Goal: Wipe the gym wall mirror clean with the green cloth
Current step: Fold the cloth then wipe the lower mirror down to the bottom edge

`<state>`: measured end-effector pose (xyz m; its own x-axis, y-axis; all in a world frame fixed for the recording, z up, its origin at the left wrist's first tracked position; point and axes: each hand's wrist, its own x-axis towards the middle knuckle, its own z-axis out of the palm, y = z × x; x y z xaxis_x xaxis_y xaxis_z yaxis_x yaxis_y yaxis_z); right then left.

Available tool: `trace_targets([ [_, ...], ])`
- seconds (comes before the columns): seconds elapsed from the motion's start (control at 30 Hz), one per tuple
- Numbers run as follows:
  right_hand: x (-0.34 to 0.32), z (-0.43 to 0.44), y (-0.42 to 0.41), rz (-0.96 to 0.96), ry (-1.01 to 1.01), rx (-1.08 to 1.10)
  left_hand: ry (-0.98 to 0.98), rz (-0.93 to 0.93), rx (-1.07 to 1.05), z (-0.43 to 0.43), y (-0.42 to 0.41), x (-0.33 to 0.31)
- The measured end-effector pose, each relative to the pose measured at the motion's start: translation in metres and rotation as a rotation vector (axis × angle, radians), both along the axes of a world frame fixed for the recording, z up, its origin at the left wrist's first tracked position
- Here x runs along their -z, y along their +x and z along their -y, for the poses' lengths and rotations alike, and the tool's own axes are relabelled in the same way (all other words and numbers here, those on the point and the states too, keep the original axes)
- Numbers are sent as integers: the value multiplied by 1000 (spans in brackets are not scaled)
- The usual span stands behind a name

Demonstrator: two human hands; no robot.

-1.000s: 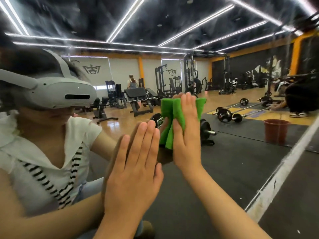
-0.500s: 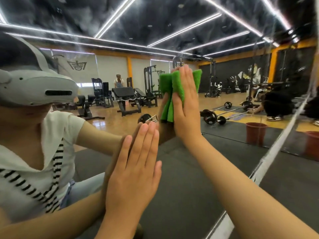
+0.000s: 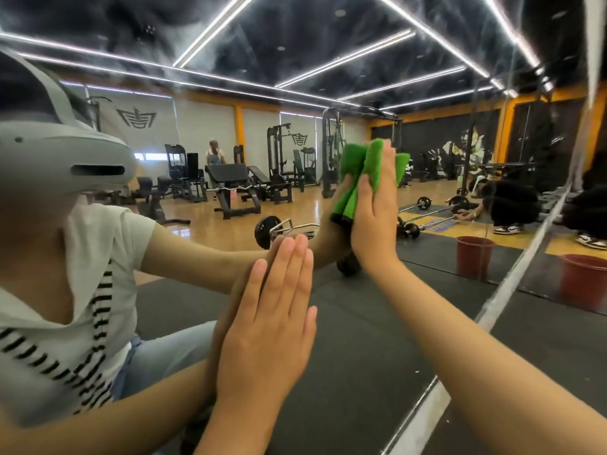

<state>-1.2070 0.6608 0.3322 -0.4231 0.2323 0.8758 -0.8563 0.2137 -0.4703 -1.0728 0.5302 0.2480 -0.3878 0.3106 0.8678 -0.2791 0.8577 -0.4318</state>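
The mirror (image 3: 295, 93) is a flat wall, so a hand can only slide across it. Above the green cloth (image 3: 373, 162) and to its left, the glass lies bare to the edges of the view. Below the cloth and a little to its left, the left hand (image 3: 269, 330) lies flat on the glass and blocks that way down. Right of the cloth, a pale seam strip (image 3: 492, 310) crosses the glass at a slant. The right forearm (image 3: 476, 372) fills the room below the cloth on that side.

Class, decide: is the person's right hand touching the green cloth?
Touching. The head view shows the right hand laid flat on the green cloth, straight fingers pressing it against the mirror.
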Motion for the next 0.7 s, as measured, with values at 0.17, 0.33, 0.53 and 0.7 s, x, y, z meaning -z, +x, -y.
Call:
trace_targets([
  [0.17,-22,15,19,-190,267,47,-1,9,24,0,1,-1],
  [0.33,-54,-1,-1,-156,206,99,19,11,29,0,0,0],
  [0.53,-45,-22,-24,30,-1,78,113,9,115,-8,-2,0],
  [0.7,-44,-30,-33,-15,76,53,235,-86,246,-60,-31,-45],
])
